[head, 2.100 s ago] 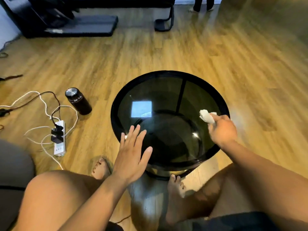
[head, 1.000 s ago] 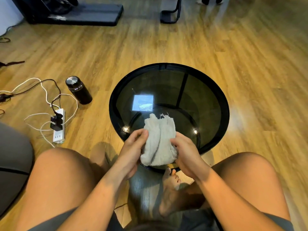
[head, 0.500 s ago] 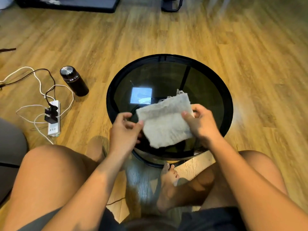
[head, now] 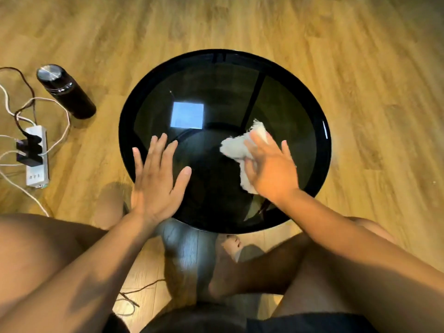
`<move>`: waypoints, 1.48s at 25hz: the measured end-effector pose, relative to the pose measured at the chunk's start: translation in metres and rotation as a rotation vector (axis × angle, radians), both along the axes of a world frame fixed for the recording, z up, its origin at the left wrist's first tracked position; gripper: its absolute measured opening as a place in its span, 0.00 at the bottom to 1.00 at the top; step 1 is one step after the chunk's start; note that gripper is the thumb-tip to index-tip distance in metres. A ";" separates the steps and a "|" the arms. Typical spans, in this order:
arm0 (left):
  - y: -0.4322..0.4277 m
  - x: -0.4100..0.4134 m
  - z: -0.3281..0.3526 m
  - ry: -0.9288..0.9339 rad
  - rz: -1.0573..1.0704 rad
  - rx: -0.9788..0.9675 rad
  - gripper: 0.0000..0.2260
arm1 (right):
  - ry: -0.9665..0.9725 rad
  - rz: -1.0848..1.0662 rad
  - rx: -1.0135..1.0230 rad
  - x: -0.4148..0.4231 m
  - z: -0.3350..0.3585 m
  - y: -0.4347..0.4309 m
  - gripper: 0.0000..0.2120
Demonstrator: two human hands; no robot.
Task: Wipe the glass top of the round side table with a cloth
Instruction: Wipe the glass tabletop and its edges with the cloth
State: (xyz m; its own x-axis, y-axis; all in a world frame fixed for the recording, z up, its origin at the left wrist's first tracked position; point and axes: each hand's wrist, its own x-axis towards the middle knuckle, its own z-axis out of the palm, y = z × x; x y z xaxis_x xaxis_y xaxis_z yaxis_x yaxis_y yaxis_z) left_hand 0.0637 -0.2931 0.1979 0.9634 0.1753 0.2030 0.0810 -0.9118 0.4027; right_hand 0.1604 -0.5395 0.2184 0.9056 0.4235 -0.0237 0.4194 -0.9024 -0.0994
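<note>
The round side table point(head: 322, 116) has a dark glass top in a black rim and stands on the wooden floor in front of my knees. A bright square reflection shows on the glass left of centre. My right hand point(head: 271, 169) lies flat on a crumpled white cloth point(head: 236, 146), pressing it onto the right half of the glass. My left hand point(head: 156, 176) rests open, fingers spread, on the near left part of the glass and rim, holding nothing.
A black bottle point(head: 66, 92) with a metal cap stands on the floor left of the table. A white power strip point(head: 36, 156) with plugs and tangled cables lies further left. My bare legs and feet are under the table's near edge.
Both hands held the cloth spread above the table; now my left hand has let go and lies flat on the glass, while my right hand presses the bunched cloth down.
</note>
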 end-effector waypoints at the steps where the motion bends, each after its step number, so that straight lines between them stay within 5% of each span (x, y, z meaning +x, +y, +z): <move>1: 0.000 0.002 0.000 0.001 0.015 0.012 0.27 | -0.002 -0.112 0.031 0.024 0.001 -0.031 0.24; 4: -0.001 0.003 -0.001 0.013 0.037 0.046 0.27 | 0.042 -0.386 0.028 0.075 0.016 -0.093 0.24; 8: -0.001 0.002 0.004 -0.007 0.046 0.010 0.28 | 0.008 -0.395 0.277 0.035 0.022 -0.041 0.20; 13: 0.004 -0.002 0.013 -0.109 0.072 -0.321 0.26 | 0.114 0.157 0.353 -0.093 0.013 0.111 0.19; 17: 0.013 0.002 0.016 -0.120 0.073 -0.337 0.24 | 0.050 0.405 0.264 -0.088 0.018 0.091 0.15; 22: 0.009 0.008 0.012 -0.096 0.064 -0.169 0.23 | -0.077 -0.090 -0.043 0.008 0.027 -0.081 0.18; 27: 0.008 0.010 0.010 -0.126 0.096 -0.196 0.22 | -0.063 -0.425 0.013 0.008 0.016 -0.072 0.17; 33: 0.007 0.007 0.016 -0.201 0.081 -0.379 0.24 | -0.032 0.047 0.234 -0.111 0.020 0.062 0.15; 37: 0.016 0.009 0.021 -0.280 0.261 -0.698 0.23 | -0.021 0.281 0.260 -0.114 0.023 0.145 0.16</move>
State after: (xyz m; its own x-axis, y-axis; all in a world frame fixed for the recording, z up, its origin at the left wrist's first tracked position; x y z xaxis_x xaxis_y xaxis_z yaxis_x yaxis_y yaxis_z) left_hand 0.0727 -0.2771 0.2193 0.8029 0.5645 0.1913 0.0688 -0.4066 0.9110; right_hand 0.0463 -0.3948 0.2410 0.7523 0.6449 0.1346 0.6515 -0.6977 -0.2980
